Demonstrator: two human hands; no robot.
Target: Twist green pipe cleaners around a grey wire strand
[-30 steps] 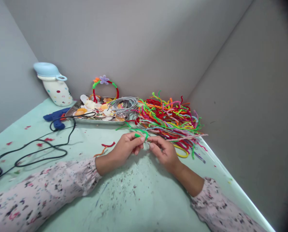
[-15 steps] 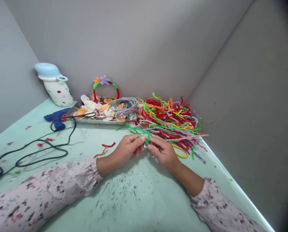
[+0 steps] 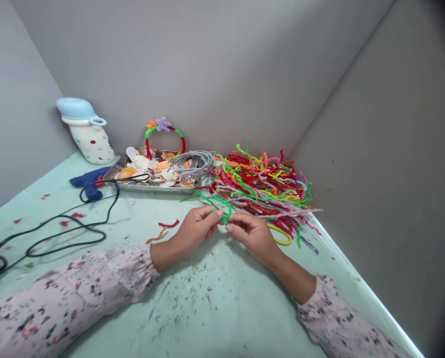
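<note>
In the head view, a green stem is in the hands, in front of the tray and toward its right end, curved in a loop above the tabletop. The left hand pinches it between thumb and forefinger; the right hand's thumb and forefinger nearly meet beside the loop, though whether they grip it I cannot tell. Shells fill the tray, a wire coil lies on its right end, a stem pile spreads to its right, and a glue gun lies to its left.
</note>
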